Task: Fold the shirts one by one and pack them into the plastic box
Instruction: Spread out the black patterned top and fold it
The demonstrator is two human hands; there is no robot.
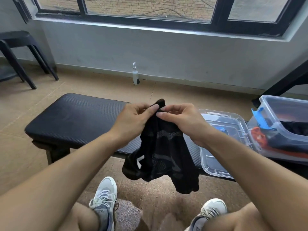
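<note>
1. Head view: one black shirt (160, 147) hangs bunched in the air in front of the person, its long axis running up and down, top edge at the hands and loose lower end pointing toward the floor (158, 202).
2. One shirt is held; more dark and orange clothing (275, 144) lies in the plastic box (283, 104) at the right, too bundled to count.
3. Two hands meet at the shirt's top edge. The left hand (135, 119) pinches the cloth between thumb and fingers (154, 108); the right hand (181, 120) pinches it just beside, thumb and curled fingers closed on the same edge. The rest of the shirt drops below and between the wrists.
4. Behind the shirt stands one black padded counter (75, 120), with one clear lid (221, 124) lying flat at its right end, next to the box with its blue latch (260, 119).
5. Two grey sneakers (105, 197) rest on the floor below.
6. One white spray bottle (135, 75) stands by the wall under the window (150, 7); one black stool (18, 52) stands at far left.
</note>
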